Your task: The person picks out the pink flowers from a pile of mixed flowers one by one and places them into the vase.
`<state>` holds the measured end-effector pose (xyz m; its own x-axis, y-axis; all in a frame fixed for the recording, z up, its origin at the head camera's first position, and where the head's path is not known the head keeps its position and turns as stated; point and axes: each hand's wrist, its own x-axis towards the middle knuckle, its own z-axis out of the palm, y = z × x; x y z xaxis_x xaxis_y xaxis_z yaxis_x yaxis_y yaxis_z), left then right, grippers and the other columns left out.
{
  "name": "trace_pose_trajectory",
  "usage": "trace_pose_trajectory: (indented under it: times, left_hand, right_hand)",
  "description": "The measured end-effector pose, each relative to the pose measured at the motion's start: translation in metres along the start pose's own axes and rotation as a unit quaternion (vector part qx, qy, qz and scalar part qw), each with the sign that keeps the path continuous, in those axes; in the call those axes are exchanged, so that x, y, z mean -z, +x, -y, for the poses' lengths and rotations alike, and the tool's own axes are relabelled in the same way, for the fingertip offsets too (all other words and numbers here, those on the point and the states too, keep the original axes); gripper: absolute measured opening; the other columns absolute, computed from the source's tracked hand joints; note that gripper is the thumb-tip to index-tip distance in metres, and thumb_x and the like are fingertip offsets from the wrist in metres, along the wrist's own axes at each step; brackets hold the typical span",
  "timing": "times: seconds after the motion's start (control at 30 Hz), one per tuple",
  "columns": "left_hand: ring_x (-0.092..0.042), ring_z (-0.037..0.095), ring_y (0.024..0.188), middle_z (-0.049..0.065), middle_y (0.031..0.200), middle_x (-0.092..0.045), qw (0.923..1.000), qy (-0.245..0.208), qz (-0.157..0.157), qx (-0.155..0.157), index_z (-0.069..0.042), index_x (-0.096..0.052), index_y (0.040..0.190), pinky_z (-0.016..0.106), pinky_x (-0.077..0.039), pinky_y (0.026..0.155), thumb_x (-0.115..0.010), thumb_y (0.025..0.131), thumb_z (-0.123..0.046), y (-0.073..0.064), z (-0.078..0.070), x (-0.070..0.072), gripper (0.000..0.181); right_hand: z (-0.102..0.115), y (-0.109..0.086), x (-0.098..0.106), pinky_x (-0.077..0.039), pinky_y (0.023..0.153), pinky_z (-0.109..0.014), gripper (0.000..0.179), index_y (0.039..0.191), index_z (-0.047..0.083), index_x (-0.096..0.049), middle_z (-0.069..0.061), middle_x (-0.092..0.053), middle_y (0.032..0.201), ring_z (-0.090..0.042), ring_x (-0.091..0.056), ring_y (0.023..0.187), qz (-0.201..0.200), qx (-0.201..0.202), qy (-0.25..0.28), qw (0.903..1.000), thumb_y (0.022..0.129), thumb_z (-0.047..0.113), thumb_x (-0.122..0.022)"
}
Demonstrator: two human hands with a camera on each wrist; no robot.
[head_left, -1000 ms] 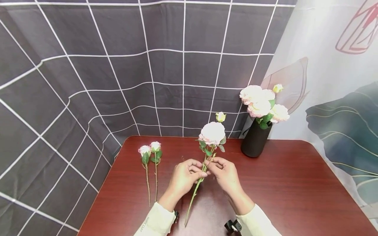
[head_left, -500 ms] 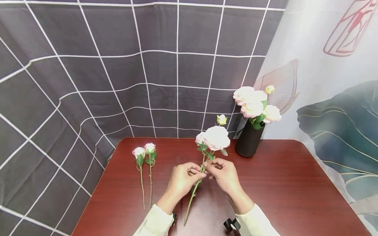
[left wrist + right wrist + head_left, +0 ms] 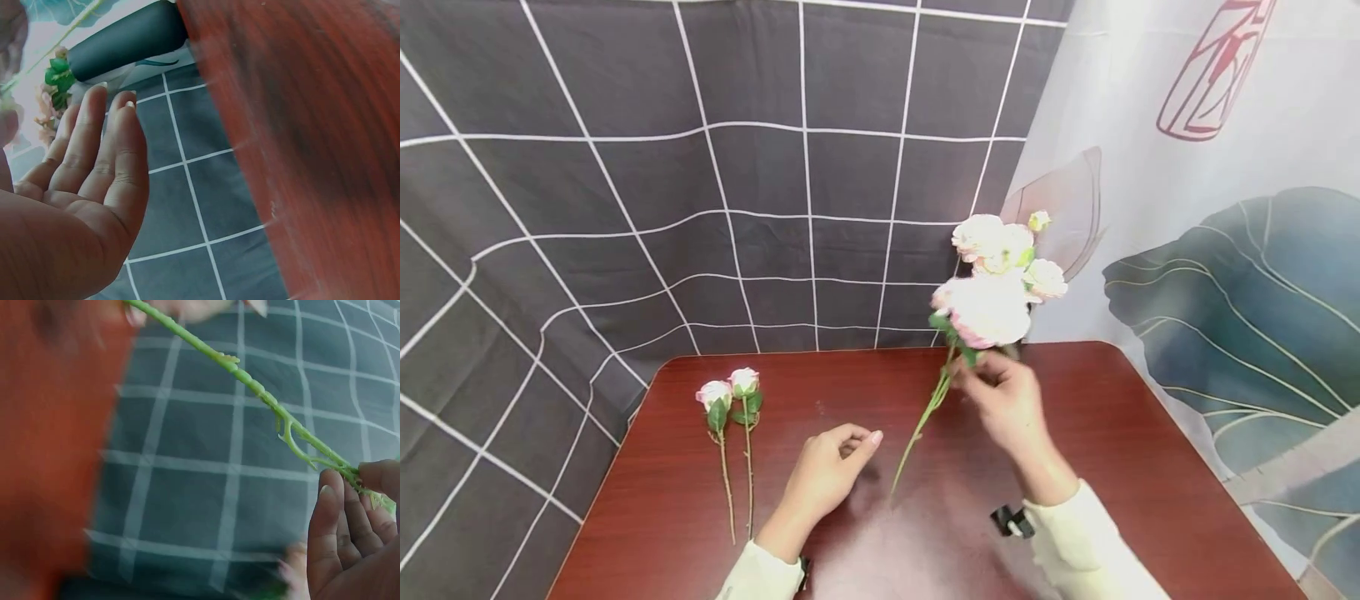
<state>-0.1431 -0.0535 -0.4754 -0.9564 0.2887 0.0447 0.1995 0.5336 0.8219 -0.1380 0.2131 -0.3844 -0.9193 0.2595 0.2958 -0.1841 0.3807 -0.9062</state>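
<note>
Cream sleeves [image 3: 1090,542] at the near side of the bench [image 3: 880,554], small black device [image 3: 1011,522] at the right wrist. Left hand [image 3: 826,468] is over the middle-left of the bench, holding nothing, fingers relaxed. Farther in and to the right, well apart from it, right hand [image 3: 1003,406] pinches a flower [image 3: 991,310] between thumb and fingers, just under the leaves. Flower is tilted: bloom up and away to the right, stem [image 3: 255,387] running down toward the person, low end near the left hand. Can't tell if that end touches the bench. One big pale pink bloom, smaller one beside it on the left, thin side shoot on the stem.

Two roses [image 3: 715,394] lie side by side on the left of the bench, heads toward the far edge, stems toward the person.

Vase [image 3: 128,42] is black, stands at the far edge, mostly hidden behind flower and right hand in the head view. Bunch [image 3: 1045,279] in it: pale pink blooms, one yellowish bud. Held bloom overlaps them from here; can't tell if they touch.

Backdrop: grey cloth [image 3: 647,192], white grid; to the right, pale cloth [image 3: 1120,100] with teal and red prints.
</note>
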Motion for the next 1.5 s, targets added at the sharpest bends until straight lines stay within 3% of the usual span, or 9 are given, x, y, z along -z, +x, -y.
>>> trace_pose_trajectory:
  times: [0.17,0.3,0.43,0.67,0.83,0.97,1.1,1.3,1.5]
  left_hand:
    - [-0.083,0.020,0.108,-0.004,0.112,-0.086,0.9999,-0.001,0.012,-0.004,-0.022,-0.084,0.122,0.050,-0.066,0.097,-0.065,0.113,-0.057,-0.001,0.002,0.003,0.041]
    - [-0.082,0.021,0.108,-0.004,0.112,-0.086,0.9999,0.006,0.012,0.000,-0.022,-0.084,0.122,0.051,-0.066,0.097,-0.065,0.113,-0.054,-0.003,0.002,0.003,0.038]
    - [-0.083,0.022,0.109,-0.003,0.112,-0.086,0.9999,0.005,0.012,0.000,-0.020,-0.084,0.122,0.051,-0.067,0.098,-0.066,0.113,-0.053,-0.004,0.002,0.004,0.038]
    - [-0.084,0.023,0.110,-0.004,0.112,-0.087,0.9999,0.007,0.011,0.001,-0.021,-0.084,0.120,0.052,-0.067,0.100,-0.066,0.113,-0.051,-0.006,0.006,0.003,0.036]
    - [-0.084,0.022,0.109,-0.003,0.112,-0.087,0.9999,0.010,0.008,0.002,-0.022,-0.084,0.116,0.051,-0.067,0.098,-0.067,0.113,-0.050,-0.007,0.008,0.005,0.034]
    - [-0.084,0.021,0.108,-0.003,0.112,-0.088,0.9999,0.013,0.004,0.003,-0.022,-0.084,0.115,0.051,-0.067,0.098,-0.067,0.113,-0.050,-0.007,0.009,0.006,0.033]
    - [-0.085,0.022,0.110,-0.003,0.113,-0.088,0.9999,0.011,0.004,0.004,-0.022,-0.084,0.116,0.052,-0.067,0.099,-0.067,0.113,-0.051,-0.007,0.009,0.007,0.033]
    - [-0.085,0.025,0.112,-0.002,0.115,-0.088,0.9999,0.010,0.005,0.002,-0.021,-0.084,0.118,0.054,-0.067,0.101,-0.066,0.113,-0.050,-0.006,0.008,0.006,0.034]
    - [-0.085,0.026,0.113,-0.002,0.115,-0.087,0.9999,0.013,0.008,0.003,-0.020,-0.084,0.120,0.054,-0.067,0.102,-0.066,0.114,-0.049,-0.006,0.008,0.005,0.036]
  right_hand:
    - [0.036,0.034,0.057,-0.054,0.066,-0.010,0.016,0.116,0.000,-0.086,0.037,-0.073,0.080,0.010,-0.067,0.071,-0.108,0.080,-0.054,0.9895,0.103,0.010,-0.084]
    - [0.058,0.057,0.091,-0.051,0.063,-0.008,0.004,0.105,0.010,-0.085,0.036,-0.069,0.073,0.011,-0.063,0.064,-0.181,0.106,-0.073,0.9750,0.102,0.013,-0.086]
    - [0.071,0.073,0.113,-0.046,0.061,-0.010,0.005,0.109,0.017,-0.084,0.030,-0.069,0.078,0.005,-0.059,0.065,-0.237,0.108,-0.077,0.9624,0.104,0.016,-0.083]
    - [0.066,0.094,0.122,-0.043,0.067,-0.014,0.002,0.106,0.023,-0.081,0.026,-0.066,0.080,0.000,-0.053,0.070,-0.304,0.113,-0.049,0.9447,0.105,0.021,-0.081]
    - [0.053,0.105,0.116,-0.050,0.074,-0.011,0.027,0.132,0.018,-0.078,0.027,-0.067,0.101,0.004,-0.060,0.079,-0.312,0.127,-0.052,0.9400,0.106,0.025,-0.080]
    - [0.050,0.109,0.114,-0.049,0.067,-0.010,0.022,0.127,0.018,-0.082,0.026,-0.070,0.097,0.002,-0.058,0.071,-0.319,0.146,-0.049,0.9353,0.107,0.027,-0.078]
    - [0.050,0.114,0.112,-0.053,0.076,-0.012,0.031,0.136,0.021,-0.078,0.023,-0.074,0.113,0.001,-0.063,0.083,-0.310,0.163,-0.040,0.9358,0.106,0.028,-0.079]
    - [0.039,0.119,0.105,-0.051,0.080,-0.005,0.042,0.146,0.018,-0.076,-0.006,-0.082,0.134,0.012,-0.061,0.088,-0.288,0.121,-0.118,0.9425,0.108,0.037,-0.078]
    - [0.010,0.117,0.098,-0.038,0.072,-0.004,0.036,0.133,0.004,-0.082,-0.024,-0.084,0.123,0.027,-0.050,0.080,-0.251,0.107,-0.190,0.9432,0.109,0.029,-0.073]
